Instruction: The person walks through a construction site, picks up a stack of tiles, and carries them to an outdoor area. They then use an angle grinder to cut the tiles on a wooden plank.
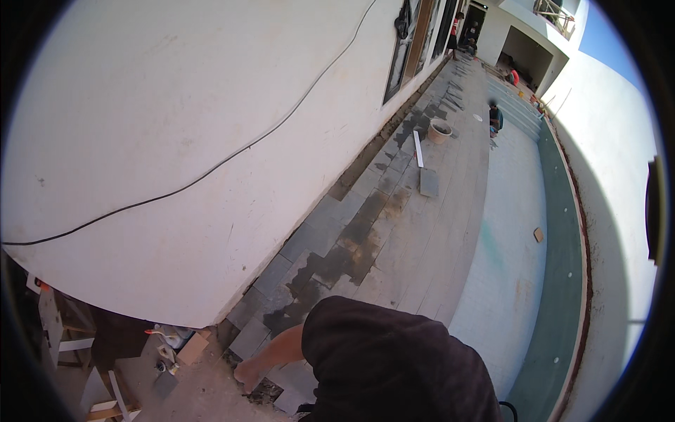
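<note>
My right hand [246, 376] reaches down at the lower left, its bare forearm coming out of a dark sleeve [394, 359] that fills the lower middle. It is at the rough, dark bedding [264, 392] beside the end of the grey paving tiles [249, 337]. The fingers point down and are too small to show whether they grip anything. A loose-looking tile piece [292, 401] lies just right of the hand, partly hidden by the sleeve. My left hand does not show.
Left of the hand lie a brown block [193, 347], a dark tile piece [165, 383] and wooden pieces [74, 344]. A white wall [176, 126] runs along the paving. Farther off are a bucket [439, 131], a white bar [418, 149], a pale blue pool [506, 267] and a crouching person [496, 118].
</note>
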`<state>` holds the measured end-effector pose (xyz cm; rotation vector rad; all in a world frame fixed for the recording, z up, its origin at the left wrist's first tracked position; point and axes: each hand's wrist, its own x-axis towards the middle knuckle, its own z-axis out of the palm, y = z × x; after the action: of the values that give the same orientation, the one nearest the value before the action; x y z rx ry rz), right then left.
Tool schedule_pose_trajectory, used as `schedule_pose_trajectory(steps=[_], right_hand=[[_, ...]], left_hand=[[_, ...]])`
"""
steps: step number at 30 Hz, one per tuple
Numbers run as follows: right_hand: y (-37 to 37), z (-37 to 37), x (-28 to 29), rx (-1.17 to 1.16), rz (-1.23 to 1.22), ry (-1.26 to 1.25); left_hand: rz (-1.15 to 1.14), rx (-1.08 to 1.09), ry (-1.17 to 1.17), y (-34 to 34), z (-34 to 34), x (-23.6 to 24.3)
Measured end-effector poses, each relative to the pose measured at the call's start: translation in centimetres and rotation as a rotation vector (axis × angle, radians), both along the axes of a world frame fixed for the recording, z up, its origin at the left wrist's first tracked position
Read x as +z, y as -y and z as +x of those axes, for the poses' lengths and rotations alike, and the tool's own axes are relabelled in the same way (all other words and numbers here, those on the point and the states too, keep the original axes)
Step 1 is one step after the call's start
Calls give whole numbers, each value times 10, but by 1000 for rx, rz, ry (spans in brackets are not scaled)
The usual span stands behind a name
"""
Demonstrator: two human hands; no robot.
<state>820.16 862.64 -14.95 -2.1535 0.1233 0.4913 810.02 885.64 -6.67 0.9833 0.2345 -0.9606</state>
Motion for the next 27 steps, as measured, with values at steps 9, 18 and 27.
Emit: schedule_pose_trajectory(steps=[9, 18, 27], right_hand=[[-64, -127, -129, -1025, -205, -447], [-256, 58, -218, -982, 53, -1124], [-498, 979, -23, -239, 237, 102]], left_hand=[[-21, 244, 45, -284, 201, -1], [93, 1066, 198, -552, 392, -66], [62, 1598, 302, -679, 571, -25]])
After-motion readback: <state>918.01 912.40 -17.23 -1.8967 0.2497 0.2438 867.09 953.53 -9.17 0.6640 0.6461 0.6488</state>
